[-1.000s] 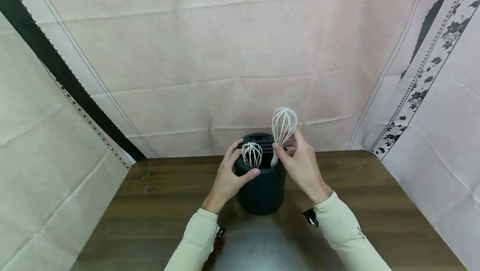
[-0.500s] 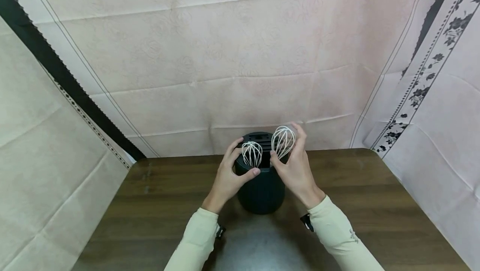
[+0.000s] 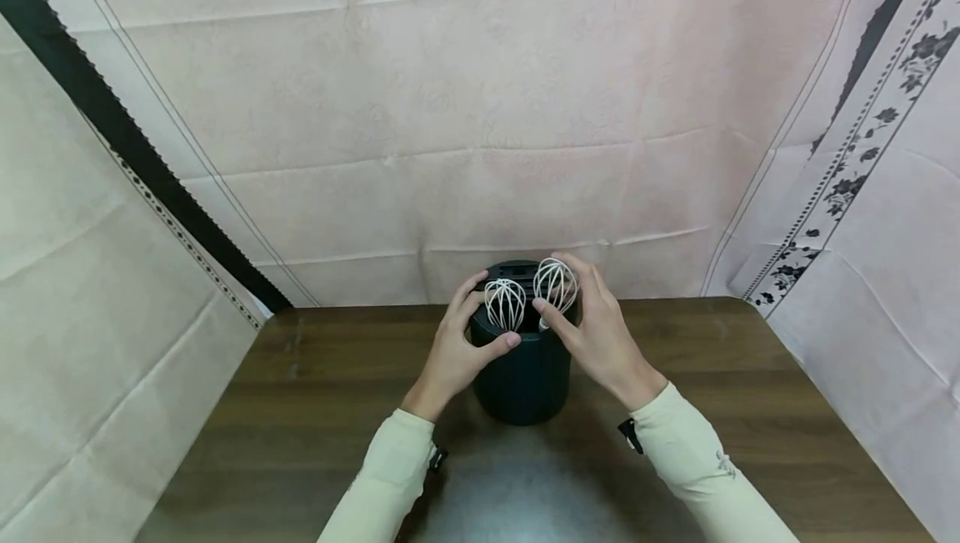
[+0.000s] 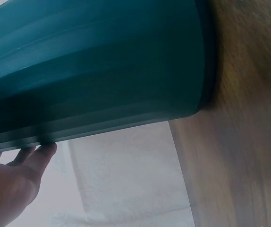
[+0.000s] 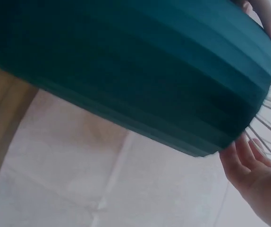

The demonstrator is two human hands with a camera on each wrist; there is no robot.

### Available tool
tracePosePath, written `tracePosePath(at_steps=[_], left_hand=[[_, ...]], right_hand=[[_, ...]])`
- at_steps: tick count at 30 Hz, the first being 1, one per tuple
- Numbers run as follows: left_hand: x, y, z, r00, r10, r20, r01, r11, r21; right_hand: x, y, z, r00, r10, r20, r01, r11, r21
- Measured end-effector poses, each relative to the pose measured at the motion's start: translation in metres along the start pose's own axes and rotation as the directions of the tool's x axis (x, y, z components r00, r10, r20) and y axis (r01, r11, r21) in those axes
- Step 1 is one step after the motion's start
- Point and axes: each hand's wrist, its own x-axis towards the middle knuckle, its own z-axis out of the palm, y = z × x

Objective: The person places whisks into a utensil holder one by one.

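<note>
A dark green ribbed utensil holder (image 3: 522,380) stands upright on the table. My left hand (image 3: 462,334) grips its rim from the left, thumb across the front and fingers round the side. Within that grip, the wire loops of a white whisk (image 3: 505,304) stick up out of the opening. My right hand (image 3: 596,322) holds a second white whisk (image 3: 556,284) by its wire head, thumb in front and fingers behind. This whisk's head sits just above the rim, with its handle down inside the holder and hidden. The right wrist view shows the whisk wires (image 5: 270,124) past the rim.
The brown wooden table (image 3: 300,426) extends to both sides of the holder. A pale cloth (image 3: 450,109) hangs behind its back edge, and more cloth hangs at the left and right. The holder's back part has a slotted black insert (image 3: 513,270).
My right hand has lowered its whisk into the holder and shifted it a little left, so its handle has gone out of sight. My left hand stays on the rim.
</note>
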Motion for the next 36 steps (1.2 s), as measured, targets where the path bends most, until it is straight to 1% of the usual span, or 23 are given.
tracePosePath(at_steps=[4,7,16,21,28,31,34,36], left_hand=[[-0.001,0.0,-0.002,1.0,-0.006,-0.004,0.006,1.0,-0.006],[-0.002,-0.001,-0.004,1.0,-0.012,-0.011,0.012,1.0,-0.003],[-0.004,-0.002,-0.006,1.0,-0.023,-0.017,0.023,1.0,0.0],[-0.005,-0.002,-0.007,1.0,-0.018,-0.007,0.018,1.0,-0.003],[-0.002,0.0,-0.012,1.0,-0.013,0.018,0.012,0.997,0.071],[-0.002,0.004,-0.014,0.999,-0.017,0.033,0.013,0.994,0.108],[-0.004,0.008,-0.016,1.0,-0.017,0.025,0.014,0.991,0.135],[-0.006,0.01,-0.018,1.0,-0.019,0.01,0.018,0.987,0.16]], right_hand=[[0.006,-0.001,-0.005,0.998,-0.018,0.067,0.019,1.0,-0.015],[0.007,0.0,-0.005,0.995,-0.034,0.09,0.034,0.999,-0.005],[-0.001,0.008,0.008,0.995,-0.037,0.09,0.037,0.999,0.005],[-0.004,0.008,0.014,0.997,0.009,0.078,-0.007,1.0,-0.021],[-0.008,0.004,0.018,0.995,0.05,0.081,-0.046,0.998,-0.052],[-0.011,0.007,0.019,0.996,0.053,0.072,-0.049,0.997,-0.056],[-0.014,0.011,0.019,0.996,0.06,0.061,-0.057,0.997,-0.058],[-0.017,0.016,0.018,0.995,0.082,0.057,-0.079,0.995,-0.056]])
